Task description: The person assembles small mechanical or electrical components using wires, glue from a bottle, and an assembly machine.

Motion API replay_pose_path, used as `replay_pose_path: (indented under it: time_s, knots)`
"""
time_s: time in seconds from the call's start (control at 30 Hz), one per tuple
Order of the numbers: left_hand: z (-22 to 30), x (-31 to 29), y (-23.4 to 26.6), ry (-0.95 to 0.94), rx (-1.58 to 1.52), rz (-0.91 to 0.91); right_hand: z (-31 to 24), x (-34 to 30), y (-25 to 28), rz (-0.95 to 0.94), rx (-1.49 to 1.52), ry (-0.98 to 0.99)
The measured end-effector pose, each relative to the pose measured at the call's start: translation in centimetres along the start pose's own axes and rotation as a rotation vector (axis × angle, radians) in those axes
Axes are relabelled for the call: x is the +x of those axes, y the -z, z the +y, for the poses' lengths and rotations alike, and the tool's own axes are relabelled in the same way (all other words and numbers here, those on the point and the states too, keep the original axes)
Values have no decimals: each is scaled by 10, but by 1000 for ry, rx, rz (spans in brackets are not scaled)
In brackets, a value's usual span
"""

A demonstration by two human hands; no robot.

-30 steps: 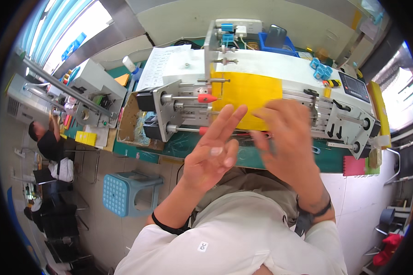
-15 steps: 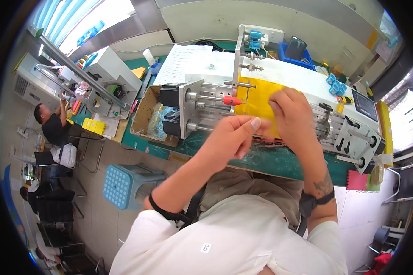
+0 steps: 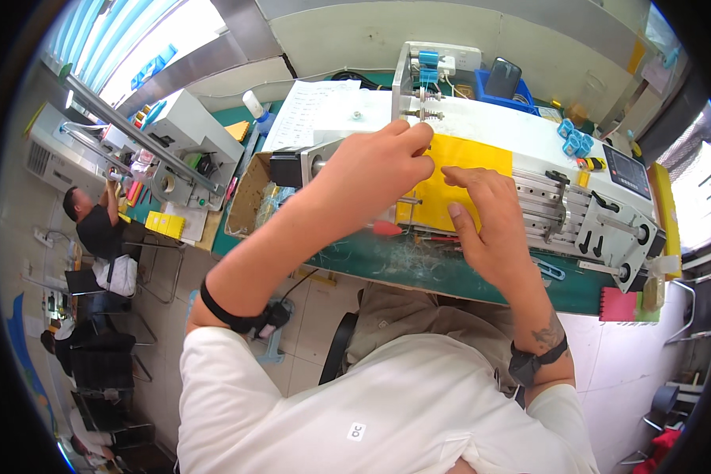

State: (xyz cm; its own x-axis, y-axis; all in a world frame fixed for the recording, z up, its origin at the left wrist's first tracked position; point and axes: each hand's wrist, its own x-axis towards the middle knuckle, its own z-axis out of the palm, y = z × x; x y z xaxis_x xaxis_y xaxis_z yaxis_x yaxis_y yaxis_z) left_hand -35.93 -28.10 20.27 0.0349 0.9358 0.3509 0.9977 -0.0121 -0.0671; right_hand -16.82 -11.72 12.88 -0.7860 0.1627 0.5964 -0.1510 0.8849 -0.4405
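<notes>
My left hand (image 3: 385,167) is raised over the left part of a bench machine with metal rails (image 3: 539,207). Its fingers are pinched together near the machine's upright plate (image 3: 401,83); anything between them is too small to make out. Just below that hand a red pointed tip (image 3: 385,228) shows, and beside it a thin metal rod (image 3: 409,201). My right hand (image 3: 486,217) hovers at a yellow sheet (image 3: 474,156) covering the middle of the machine. Thumb and forefinger are apart, and I see nothing held. The left forearm and hand hide the machine's left spindles.
Behind the upright plate a blue tray (image 3: 521,101) holds a dark phone (image 3: 502,77). Light blue rings (image 3: 577,141) and a control panel (image 3: 627,174) are at right. A cardboard box (image 3: 249,193) stands left. Farther left, a person (image 3: 95,229) sits at another bench.
My left hand has moved up and away from me, toward the upright plate. My right hand has come slightly nearer, its fingers spreading. The thin metal rod now sits nearer me.
</notes>
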Motion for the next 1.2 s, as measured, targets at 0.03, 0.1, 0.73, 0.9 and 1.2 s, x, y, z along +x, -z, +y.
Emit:
replay_pose_path:
  time_s: [0.03,0.1,0.73,0.9,1.2]
  knots:
    - [5,-4,-9,-6,-1,-2,-1,1,-2,22,48,1]
    - [23,-21,-38,75,-81,426,-2,6,-6,46,97,2]
    - [37,-3,-48,593,-521,499,-12,3,-18,64,-334,33]
    - [35,-28,-51,642,-643,684,-12,-1,-15,25,-315,14]
    - [30,-57,-77,486,1,771,-9,-20,3,19,-315,21]
